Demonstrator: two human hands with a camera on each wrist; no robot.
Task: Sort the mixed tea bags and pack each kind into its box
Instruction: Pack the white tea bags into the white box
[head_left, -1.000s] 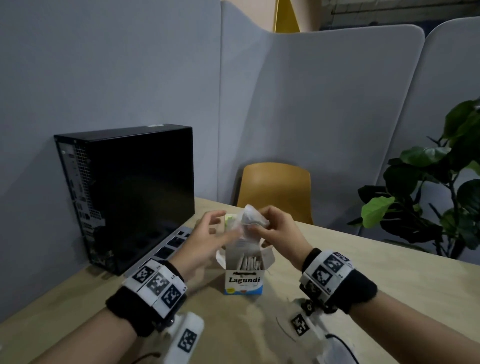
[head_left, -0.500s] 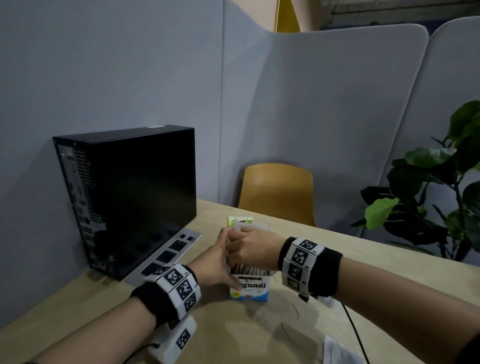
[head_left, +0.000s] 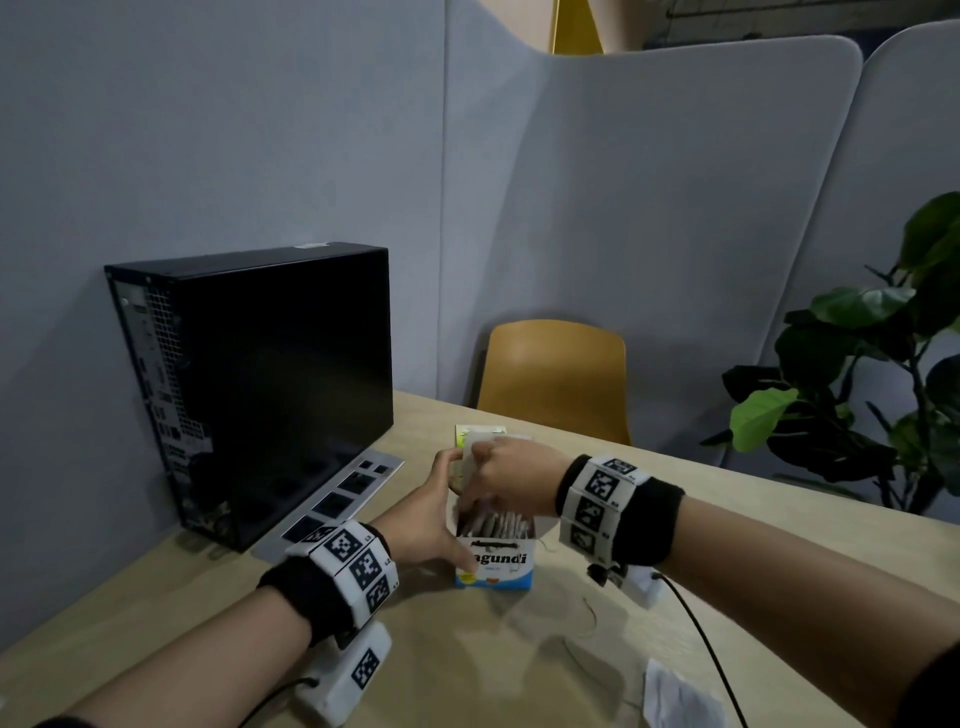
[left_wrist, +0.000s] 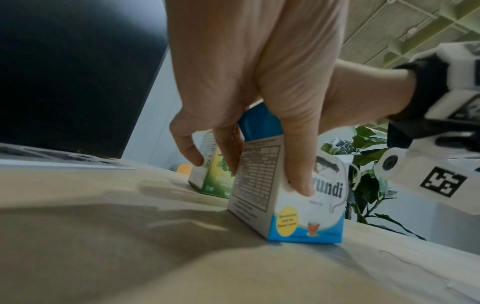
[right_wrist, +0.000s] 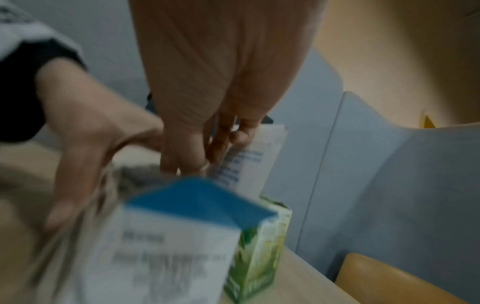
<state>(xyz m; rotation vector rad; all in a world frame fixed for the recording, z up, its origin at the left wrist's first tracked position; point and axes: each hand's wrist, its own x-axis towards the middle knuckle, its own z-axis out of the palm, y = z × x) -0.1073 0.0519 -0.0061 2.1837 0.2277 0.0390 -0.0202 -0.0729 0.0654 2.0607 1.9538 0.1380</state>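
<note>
The blue and white tea box (head_left: 494, 564) stands on the counter (head_left: 467, 660), open at the top, with tea bags (head_left: 498, 522) lined up inside. The left hand (head_left: 423, 525) grips its side to keep it steady. The right hand (head_left: 511, 480) reaches down into the top; its view is blurry, so I cannot tell if it pinches a bag. This looks like the packing step. Next, push the bag down flat. A green box (left_wrist: 213, 174) waits just behind.

Tea box (head_left: 494, 566): white, blue base and flap, yellow circle, black lettering. Second box (left_wrist: 215, 176): green and yellow. Tabletop (head_left: 467, 649): pale wood. Chair (head_left: 556, 379): mustard. Computer case (head_left: 270, 374): black. Wristbands (head_left: 353, 571): black, checkered white tags.
</note>
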